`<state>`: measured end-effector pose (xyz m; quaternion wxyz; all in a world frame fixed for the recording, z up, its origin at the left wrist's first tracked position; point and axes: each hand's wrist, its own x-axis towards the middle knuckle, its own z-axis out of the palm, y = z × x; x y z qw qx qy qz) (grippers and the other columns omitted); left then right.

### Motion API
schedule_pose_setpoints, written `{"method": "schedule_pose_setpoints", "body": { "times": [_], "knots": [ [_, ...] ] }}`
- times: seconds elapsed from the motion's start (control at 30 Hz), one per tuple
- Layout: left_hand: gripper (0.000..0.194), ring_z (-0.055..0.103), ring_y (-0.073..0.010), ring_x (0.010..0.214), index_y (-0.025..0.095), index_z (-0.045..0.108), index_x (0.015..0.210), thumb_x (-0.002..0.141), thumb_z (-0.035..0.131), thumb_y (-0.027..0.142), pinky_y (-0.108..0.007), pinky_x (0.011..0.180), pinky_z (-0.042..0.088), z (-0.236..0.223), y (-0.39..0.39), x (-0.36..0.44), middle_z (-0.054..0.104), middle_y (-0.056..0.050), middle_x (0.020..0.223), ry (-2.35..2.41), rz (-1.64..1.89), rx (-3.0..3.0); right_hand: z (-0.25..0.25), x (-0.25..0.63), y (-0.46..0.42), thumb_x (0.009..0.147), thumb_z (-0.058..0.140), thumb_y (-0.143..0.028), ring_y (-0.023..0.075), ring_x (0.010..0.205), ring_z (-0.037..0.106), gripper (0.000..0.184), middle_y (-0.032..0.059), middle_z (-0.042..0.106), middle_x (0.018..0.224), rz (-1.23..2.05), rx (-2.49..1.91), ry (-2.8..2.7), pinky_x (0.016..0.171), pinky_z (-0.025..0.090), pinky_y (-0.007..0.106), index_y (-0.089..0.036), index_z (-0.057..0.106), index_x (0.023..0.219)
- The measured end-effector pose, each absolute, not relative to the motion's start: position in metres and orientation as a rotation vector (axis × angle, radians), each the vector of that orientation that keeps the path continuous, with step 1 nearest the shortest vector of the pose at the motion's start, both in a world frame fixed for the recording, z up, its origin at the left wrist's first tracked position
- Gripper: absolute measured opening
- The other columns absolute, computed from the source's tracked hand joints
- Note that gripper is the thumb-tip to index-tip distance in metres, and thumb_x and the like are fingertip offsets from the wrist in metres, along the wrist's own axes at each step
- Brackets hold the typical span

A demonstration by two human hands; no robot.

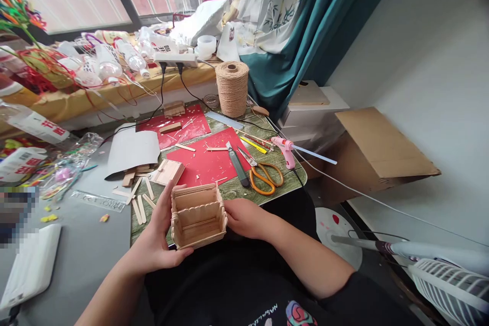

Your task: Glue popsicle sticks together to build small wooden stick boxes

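Both my hands hold a small open wooden box (200, 229) built from craft sticks, with a scalloped divider across its middle. It is raised in front of my body with its open side facing me. My left hand (160, 239) wraps its left side, thumb along the bottom edge and fingers behind. My right hand (244, 218) grips the right wall, and its fingertips are partly hidden behind the box. Just beyond the box lies a smaller craft-stick block (168, 170). Loose craft sticks (140, 209) are scattered to the left of it.
Red sheets (198, 160) with wood scraps carry a utility knife (237, 165). Orange-handled scissors (263, 178) and a pink glue gun (286, 150) lie to the right. A twine spool (232, 89) stands at the back. A fan (451, 285) and a cardboard box (385, 145) are at right.
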<state>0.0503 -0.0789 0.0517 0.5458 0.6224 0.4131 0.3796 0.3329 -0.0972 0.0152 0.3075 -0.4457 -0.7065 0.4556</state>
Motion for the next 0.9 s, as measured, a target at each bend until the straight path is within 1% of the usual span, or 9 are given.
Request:
{"method": "schedule_pose_setpoints", "body": {
  "times": [0.1, 0.2, 0.33, 0.4, 0.47, 0.63, 0.7, 0.83, 0.9],
  "knots": [
    [0.139, 0.022, -0.0468, 0.162, 0.034, 0.040, 0.164, 0.042, 0.103, 0.011, -0.063, 0.131, 0.005, 0.049, -0.081, 0.050, 0.036, -0.010, 0.172, 0.967, 0.896, 1.521, 0.026, 0.341, -0.099, 0.090, 0.065, -0.019, 0.0217, 0.082, 0.067, 0.013, 0.0040, 0.078, 0.090, 1.102, -1.193, -2.004, 0.072, 0.042, 0.029, -0.025, 0.074, 0.097],
    [0.141, 0.020, -0.0474, 0.162, 0.031, 0.038, 0.165, 0.040, 0.101, 0.008, -0.064, 0.132, 0.005, 0.046, -0.081, 0.049, 0.034, -0.011, 0.172, 0.934, 0.915, 1.516, 0.030, 0.344, -0.098, 0.089, 0.065, -0.016, 0.0213, 0.082, 0.068, 0.014, 0.0049, 0.078, 0.089, 1.061, -1.193, -2.042, 0.071, 0.040, 0.028, -0.025, 0.075, 0.097],
    [0.141, 0.019, -0.0488, 0.162, 0.031, 0.039, 0.164, 0.039, 0.101, 0.010, -0.064, 0.132, 0.011, 0.045, -0.081, 0.050, 0.032, -0.010, 0.173, 0.929, 0.949, 1.568, 0.026, 0.343, -0.095, 0.090, 0.066, -0.019, 0.0193, 0.079, 0.066, 0.008, 0.0037, 0.076, 0.085, 1.009, -1.171, -2.101, 0.068, 0.037, 0.027, -0.024, 0.073, 0.089],
    [0.141, 0.022, -0.0501, 0.161, 0.030, 0.037, 0.165, 0.041, 0.101, 0.014, -0.065, 0.132, 0.017, 0.046, -0.080, 0.052, 0.034, -0.011, 0.172, 0.923, 0.951, 1.628, 0.022, 0.343, -0.093, 0.090, 0.067, -0.023, 0.0177, 0.075, 0.063, 0.009, 0.0029, 0.073, 0.080, 0.967, -1.175, -2.134, 0.066, 0.034, 0.026, -0.023, 0.069, 0.082],
    [0.140, 0.024, -0.0510, 0.160, 0.028, 0.034, 0.166, 0.044, 0.101, 0.017, -0.067, 0.130, 0.019, 0.049, -0.080, 0.054, 0.035, -0.012, 0.171, 0.909, 0.949, 1.669, 0.019, 0.342, -0.093, 0.090, 0.066, -0.025, 0.0160, 0.071, 0.059, 0.014, 0.0019, 0.070, 0.075, 0.939, -1.180, -2.128, 0.064, 0.032, 0.026, -0.022, 0.065, 0.076],
    [0.141, 0.025, -0.0515, 0.160, 0.031, 0.036, 0.166, 0.042, 0.102, 0.015, -0.066, 0.132, 0.012, 0.055, -0.080, 0.060, 0.037, -0.012, 0.170, 0.895, 0.979, 1.560, 0.017, 0.341, -0.094, 0.087, 0.063, -0.023, 0.0125, 0.064, 0.049, 0.018, -0.0021, 0.057, 0.067, 0.983, -1.145, -1.982, 0.063, 0.032, 0.025, -0.021, 0.058, 0.070],
    [0.142, 0.026, -0.0506, 0.159, 0.033, 0.031, 0.167, 0.046, 0.101, 0.015, -0.067, 0.132, 0.012, 0.056, -0.079, 0.060, 0.036, -0.012, 0.170, 0.879, 0.950, 1.554, 0.018, 0.340, -0.095, 0.085, 0.063, -0.022, 0.0113, 0.063, 0.045, 0.018, -0.0038, 0.053, 0.065, 1.041, -1.148, -1.900, 0.062, 0.032, 0.024, -0.021, 0.057, 0.068],
    [0.139, 0.028, -0.0474, 0.160, 0.036, 0.011, 0.171, 0.063, 0.096, 0.020, -0.069, 0.131, 0.017, 0.053, -0.079, 0.060, 0.028, -0.014, 0.173, 0.822, 0.881, 1.710, 0.020, 0.336, -0.095, 0.082, 0.063, -0.021, 0.0096, 0.061, 0.041, 0.020, -0.0063, 0.046, 0.062, 1.188, -1.184, -1.683, 0.059, 0.030, 0.023, -0.020, 0.052, 0.064],
    [0.135, 0.026, -0.0473, 0.160, 0.035, 0.009, 0.171, 0.067, 0.094, 0.026, -0.068, 0.131, 0.020, 0.050, -0.079, 0.059, 0.028, -0.016, 0.173, 0.832, 0.887, 1.741, 0.018, 0.333, -0.095, 0.081, 0.063, -0.021, 0.0095, 0.061, 0.039, 0.022, -0.0068, 0.043, 0.061, 1.231, -1.212, -1.604, 0.058, 0.030, 0.023, -0.020, 0.051, 0.063]
  ]
}}
